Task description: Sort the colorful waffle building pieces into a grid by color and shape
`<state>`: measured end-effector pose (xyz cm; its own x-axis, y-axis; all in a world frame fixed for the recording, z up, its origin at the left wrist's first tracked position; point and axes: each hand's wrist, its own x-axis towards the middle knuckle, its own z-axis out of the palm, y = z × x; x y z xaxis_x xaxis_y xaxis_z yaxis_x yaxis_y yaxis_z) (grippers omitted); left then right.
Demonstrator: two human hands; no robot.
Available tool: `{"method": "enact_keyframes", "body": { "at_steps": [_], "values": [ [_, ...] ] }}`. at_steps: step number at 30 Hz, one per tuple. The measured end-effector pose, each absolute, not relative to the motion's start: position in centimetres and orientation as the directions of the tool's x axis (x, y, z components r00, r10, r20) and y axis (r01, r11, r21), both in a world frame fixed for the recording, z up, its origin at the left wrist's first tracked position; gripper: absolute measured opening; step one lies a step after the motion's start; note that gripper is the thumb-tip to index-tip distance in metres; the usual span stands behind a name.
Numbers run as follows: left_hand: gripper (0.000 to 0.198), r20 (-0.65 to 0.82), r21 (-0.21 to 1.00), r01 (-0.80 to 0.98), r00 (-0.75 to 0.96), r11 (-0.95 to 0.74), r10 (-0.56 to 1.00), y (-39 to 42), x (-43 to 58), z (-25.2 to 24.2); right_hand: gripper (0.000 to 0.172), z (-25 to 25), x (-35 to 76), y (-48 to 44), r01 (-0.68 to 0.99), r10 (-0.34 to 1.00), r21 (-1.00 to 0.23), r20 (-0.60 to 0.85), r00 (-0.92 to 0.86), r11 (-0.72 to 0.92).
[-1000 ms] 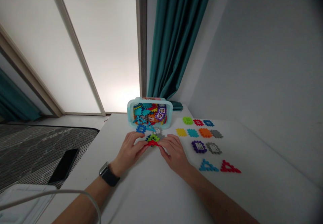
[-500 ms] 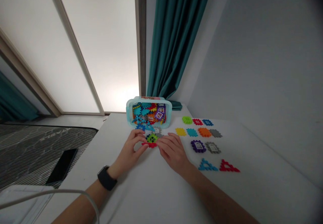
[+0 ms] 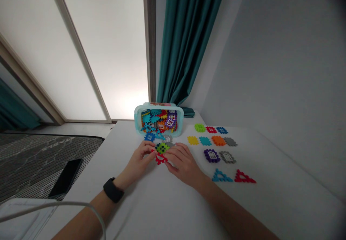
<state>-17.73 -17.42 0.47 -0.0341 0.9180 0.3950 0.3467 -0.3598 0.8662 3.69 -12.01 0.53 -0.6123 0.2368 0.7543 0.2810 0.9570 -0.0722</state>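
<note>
My left hand (image 3: 140, 159) and my right hand (image 3: 180, 160) meet over a red toothed building tile (image 3: 160, 158) on the white table (image 3: 167, 204); both pinch it between fingertips. A green tile (image 3: 162, 147) lies just behind it, by a grey tile (image 3: 168, 139) and a blue tile (image 3: 149, 136). Behind them a pale blue tub (image 3: 159, 119) lies on its side, full of several coloured tiles. A dark watch (image 3: 112, 190) sits on my left wrist.
Tiles are laid out in rows at the right: green (image 3: 200, 127), red (image 3: 211, 129), blue (image 3: 222, 130), yellow (image 3: 193, 140), orange (image 3: 218, 140), purple (image 3: 212, 155), and triangles blue (image 3: 222, 176) and red (image 3: 244, 177). A phone (image 3: 65, 177) lies on the left mat. A white cable (image 3: 54, 209) crosses bottom left.
The red tile has tilted up between my fingertips and come slightly nearer me; both hands stay closed on it. The view has shifted a little.
</note>
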Motion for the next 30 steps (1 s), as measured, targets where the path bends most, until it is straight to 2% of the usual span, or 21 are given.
{"method": "enact_keyframes", "body": {
  "at_steps": [5,11,16,19,22,26,30],
  "values": [
    [0.031,0.323,0.918,0.259,-0.045,-0.301,0.945,-17.4,-17.6,0.7,0.022,0.4,3.5,-12.1,0.294,0.253,-0.099,0.797,-0.549,0.951],
    [0.031,0.282,0.943,0.165,0.069,-0.290,0.957,-17.4,-16.9,0.7,0.014,0.4,3.2,-12.1,0.382,0.307,-0.148,0.865,-0.397,0.912],
    [0.028,0.279,0.948,0.165,-0.022,-0.272,0.960,-17.5,-16.7,0.9,0.015,0.5,3.3,-12.1,0.395,0.233,-0.028,0.844,-0.482,0.918],
    [0.028,0.253,0.961,0.149,-0.120,-0.234,0.960,-17.4,-17.0,0.9,0.018,0.6,3.3,-12.4,0.357,0.219,-0.002,0.794,-0.567,0.934],
    [0.028,0.286,0.947,0.191,-0.138,-0.258,0.948,-17.2,-17.6,0.8,0.021,0.6,3.4,-12.4,0.331,0.248,-0.060,0.789,-0.563,0.942],
    [0.024,0.367,0.887,0.314,-0.036,-0.338,0.930,-17.0,-18.2,0.5,0.027,0.2,3.6,-12.0,0.375,0.368,-0.195,0.802,-0.471,0.906],
    [0.015,0.433,0.798,0.438,0.061,-0.414,0.899,-17.2,-18.4,0.8,0.028,-0.2,3.8,-11.5,0.432,0.449,-0.243,0.756,-0.476,0.868]
  ]
}}
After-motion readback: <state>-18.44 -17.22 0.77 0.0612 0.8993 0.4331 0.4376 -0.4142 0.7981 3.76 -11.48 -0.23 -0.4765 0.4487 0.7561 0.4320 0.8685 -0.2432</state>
